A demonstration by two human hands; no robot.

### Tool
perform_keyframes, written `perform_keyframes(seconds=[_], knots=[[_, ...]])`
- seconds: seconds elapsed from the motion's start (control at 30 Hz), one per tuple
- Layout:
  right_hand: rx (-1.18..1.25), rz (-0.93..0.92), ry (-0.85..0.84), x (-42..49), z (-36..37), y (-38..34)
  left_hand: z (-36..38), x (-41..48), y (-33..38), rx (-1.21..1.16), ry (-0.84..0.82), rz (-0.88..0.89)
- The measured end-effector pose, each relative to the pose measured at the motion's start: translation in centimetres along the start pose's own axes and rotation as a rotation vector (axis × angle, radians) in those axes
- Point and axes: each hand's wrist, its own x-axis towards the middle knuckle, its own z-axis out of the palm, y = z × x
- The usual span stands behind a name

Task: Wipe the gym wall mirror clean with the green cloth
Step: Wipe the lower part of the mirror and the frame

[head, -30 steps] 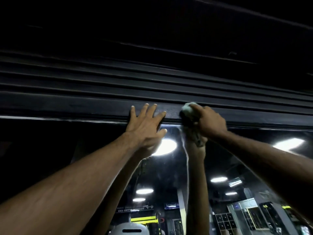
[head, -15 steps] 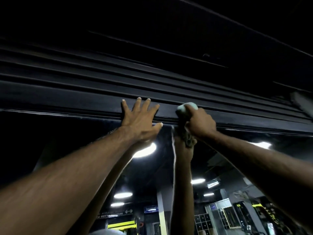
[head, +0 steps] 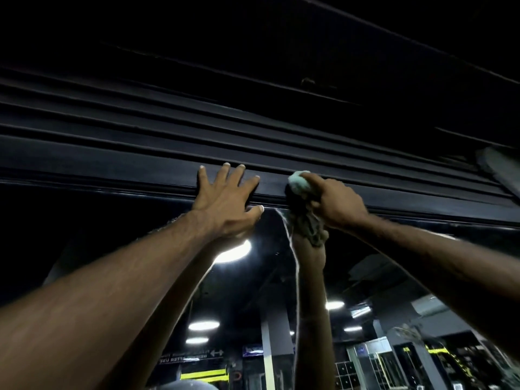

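Head view, green cloth [head: 298, 184] at mirror [head: 374, 249] top edge

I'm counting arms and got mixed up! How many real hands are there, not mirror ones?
2. The left hand lies flat on the black frame; the right hand grips the green cloth beside it.

- the person's bare left hand [head: 225, 204], broad across the back, with long fingers; its short-trimmed fingernails catch the light at the tips
- the bare right hand [head: 337, 205], knuckles standing as low ridges across its back; its nails are hidden
- the unsleeved left forearm [head: 112, 291], bare from wrist to the frame's edge; fine short hairs stand along its upper outline near the wrist
- the unsleeved right forearm [head: 436, 257]; fine hairs fringe its upper edge behind the wrist; its underside is lost in shadow
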Motion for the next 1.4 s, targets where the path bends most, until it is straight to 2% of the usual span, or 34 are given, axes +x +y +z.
perform_keyframes(seconds=[0.1, 0.13, 0.27, 0.3, 0.43, 0.5, 0.67, 0.87, 1.07, 1.2, 1.27, 1.4], knots=[[0.051, 0.207, 0.041, 0.6, -0.3, 3.3, -0.1, 0.8, 2.7, -0.018, -0.022, 0.018], [0.056, 0.213, 0.043, 0.5, -0.1, 3.3, 0.0, 1.2, 3.6, -0.021, -0.034, 0.01], [0.02, -0.024, -0.01, 0.0, 0.4, 3.1, 0.4, 2.8, 6.8, -0.026, -0.055, -0.034], [0.02, -0.034, 0.004, 0.2, 0.3, 3.8, 0.5, 3.0, 7.2, -0.028, -0.054, -0.039], [0.083, 0.212, 0.061, 1.1, -0.1, 10.7, 1.2, 3.8, 9.1, -0.011, -0.041, -0.041], [0.085, 0.262, 0.066, 0.9, 0.3, 12.3, 1.4, 4.3, 10.1, -0.007, -0.039, -0.034], [0.023, 0.0, -0.003, -0.3, 0.7, 11.6, 2.1, 6.0, 12.8, -0.004, -0.025, -0.036], [-0.039, 0.305, 0.046, 0.3, -0.6, 19.0, 2.7, 8.0, 17.1, 0.008, -0.026, 0.092], [-0.151, -0.026, -0.005, -0.4, -0.2, 19.7, 4.0, 9.6, 20.8, -0.001, 0.005, 0.038], [-0.108, 0.224, 0.017, -0.5, -1.6, 26.7, 5.0, 10.3, 22.9, -0.007, 0.052, 0.029], [-0.091, 0.275, 0.02, -0.7, -1.2, 28.5, 5.1, 10.9, 23.8, -0.003, 0.047, 0.033], [-0.061, 0.009, 0.033, -1.1, 0.6, 28.2, 5.2, 12.2, 26.8, -0.007, 0.042, 0.02]])
